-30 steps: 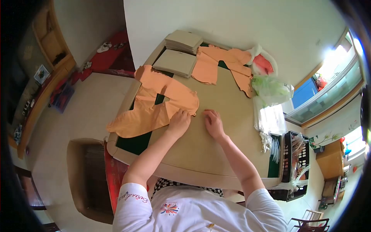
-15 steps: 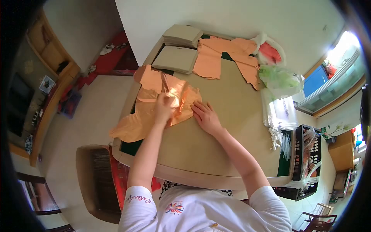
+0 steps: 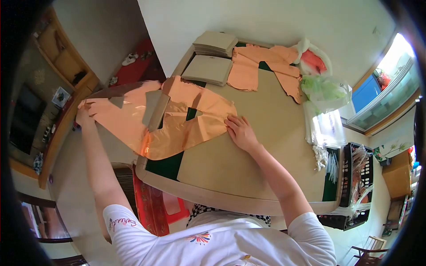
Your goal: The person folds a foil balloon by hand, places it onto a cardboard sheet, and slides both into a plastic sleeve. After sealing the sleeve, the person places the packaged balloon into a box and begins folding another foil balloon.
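Note:
A flat, creased rose-gold foil balloon with gaps in its outline stretches from the tabletop out past the table's left edge. My left hand grips its far left end, arm extended, with that part hanging in the air off the table. At the opposite tip, my right hand lies palm down, its stretched fingers pressing the foil's edge against the cardboard sheet. Another flat rose-gold foil balloon lies at the back of the table, touched by neither hand.
Stacked grey-brown boards stand at the back left. On the right are a green-and-white plastic bag, clear plastic sleeves, thin white sticks and a black crate. A red stool stands below the table's front edge.
My left hand has swung far left from the middle of the foil balloon, drawing it open and out beyond the table edge. My right hand stays at its right tip.

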Demonstrator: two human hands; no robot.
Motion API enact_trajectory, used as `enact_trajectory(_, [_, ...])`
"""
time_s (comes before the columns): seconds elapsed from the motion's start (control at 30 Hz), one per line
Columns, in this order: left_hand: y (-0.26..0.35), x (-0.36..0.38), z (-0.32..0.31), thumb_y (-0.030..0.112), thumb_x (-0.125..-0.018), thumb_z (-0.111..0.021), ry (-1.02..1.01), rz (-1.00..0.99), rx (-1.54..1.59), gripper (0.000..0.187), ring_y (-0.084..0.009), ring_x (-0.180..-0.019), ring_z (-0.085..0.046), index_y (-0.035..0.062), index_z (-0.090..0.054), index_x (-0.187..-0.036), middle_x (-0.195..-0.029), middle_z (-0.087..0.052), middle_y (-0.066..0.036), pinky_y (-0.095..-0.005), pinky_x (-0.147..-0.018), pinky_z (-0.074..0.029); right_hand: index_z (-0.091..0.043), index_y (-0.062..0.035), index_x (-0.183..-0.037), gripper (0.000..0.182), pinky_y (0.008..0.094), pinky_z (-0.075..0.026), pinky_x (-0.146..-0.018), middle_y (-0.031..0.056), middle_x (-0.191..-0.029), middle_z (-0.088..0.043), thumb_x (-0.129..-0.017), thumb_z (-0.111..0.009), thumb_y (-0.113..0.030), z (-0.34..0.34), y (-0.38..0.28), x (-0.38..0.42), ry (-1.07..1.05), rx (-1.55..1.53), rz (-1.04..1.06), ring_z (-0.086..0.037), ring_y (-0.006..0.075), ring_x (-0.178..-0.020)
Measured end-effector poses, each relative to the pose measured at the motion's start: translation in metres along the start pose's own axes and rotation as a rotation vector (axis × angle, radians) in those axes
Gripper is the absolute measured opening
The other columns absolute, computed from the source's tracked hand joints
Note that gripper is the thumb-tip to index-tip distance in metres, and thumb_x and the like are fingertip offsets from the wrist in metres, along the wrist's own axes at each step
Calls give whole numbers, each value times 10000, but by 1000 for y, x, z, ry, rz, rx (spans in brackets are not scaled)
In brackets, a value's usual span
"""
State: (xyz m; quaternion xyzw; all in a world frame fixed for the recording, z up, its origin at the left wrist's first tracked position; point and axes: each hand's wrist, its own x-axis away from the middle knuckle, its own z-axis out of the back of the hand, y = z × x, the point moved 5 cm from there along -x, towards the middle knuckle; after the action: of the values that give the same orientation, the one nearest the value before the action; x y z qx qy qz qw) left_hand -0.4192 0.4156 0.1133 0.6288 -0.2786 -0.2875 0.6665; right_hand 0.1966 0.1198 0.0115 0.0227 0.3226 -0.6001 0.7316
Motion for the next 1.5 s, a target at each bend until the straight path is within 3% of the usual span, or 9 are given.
enact_trajectory(0.27, [57,-32,9,108,-942,-550,-441,-381,383,317,-236,-1015,-612,21,-557,-1247,-1157,-611,-67,-334,-851,-523,-611,-81,-1148,260,497,-381,-1030,117,-1239,-588,-906,-571,-166,1,-2,1,19,-11,-11,-520,283,-1206])
enact_trajectory(0.43, [98,212,-87,210,-967,-532,-441,-882,-33,344,-196,-1041,-582,52,-558,-1271,-1153,-597,-66,-318,-864,-491,-608,-86,-1159,263,491,-386,-1022,117,-1242,-588,-912,-566,-165,-5,2,1,13,-12,4,-533,282,-1185])
enact_trajectory(0.5, [94,319,-121,339,-937,-587,-758,-284,168,392,-167,-1037,-561,95,-580,-1245,-1119,-600,-60,-331,-887,-476,-606,-85,-1172,267,475,-405,-1000,127,-1246,-586,-925,-555,-172,0,6,3,44,-138,-80,-547,273,-1159])
enact_trajectory(0.53, [95,354,-133,373,-920,-608,-724,-588,-122,400,-152,-934,-585,88,-594,-1201,-1067,-601,-56,-320,-837,-495,-605,-83,-1179,268,463,-422,-980,133,-1246,-586,-936,-547,-178,8,7,5,82,-258,-173,-557,262,-1143])
enact_trajectory(0.57, [64,390,-153,341,-930,-598,-946,-267,39,335,-133,-882,-594,62,-615,-1114,-1045,-604,-48,-292,-781,-499,-605,-81,-1186,269,451,-439,-960,138,-1246,-587,-946,-539,-184,17,11,8,126,-375,-269,-566,252,-1127])
enact_trajectory(0.77, [-28,599,-160,141,-898,-607,-1905,-934,-230,177,-239,-1122,-582,80,-677,-1048,-1146,-648,-109,-362,-954,-449,-438,-135,-1382,515,379,-511,-816,169,-1255,-576,-977,-449,-454,97,91,77,421,-1214,-867,-636,241,-965])
enact_trajectory(1.13, [-91,665,-102,231,-878,-564,-1745,-1498,-499,249,-299,-1259,-449,126,-655,-1083,-1175,-603,-104,-525,-1074,-299,-351,-152,-1434,664,397,-497,-838,116,-1152,-595,-870,-660,-312,169,9,98,190,-102,-555,-605,248,-985])
enact_trajectory(1.3, [-107,670,-101,234,-882,-563,-1806,-1501,-659,298,-316,-1206,-498,109,-602,-1151,-1166,-600,-140,-552,-1065,-304,-387,-167,-1414,638,419,-515,-812,155,-1215,-565,-838,-660,-167,110,-36,77,-450,106,-597,-586,342,-1017])
enact_trajectory(1.5, [-103,655,-88,153,-869,-548,-1539,-1401,-435,196,-317,-1278,-472,68,-635,-1022,-1254,-578,-146,-546,-1058,-337,-308,-165,-1450,650,283,-494,-805,143,-1062,-634,-878,-528,52,120,2,130,290,-594,-826,-607,145,-946])
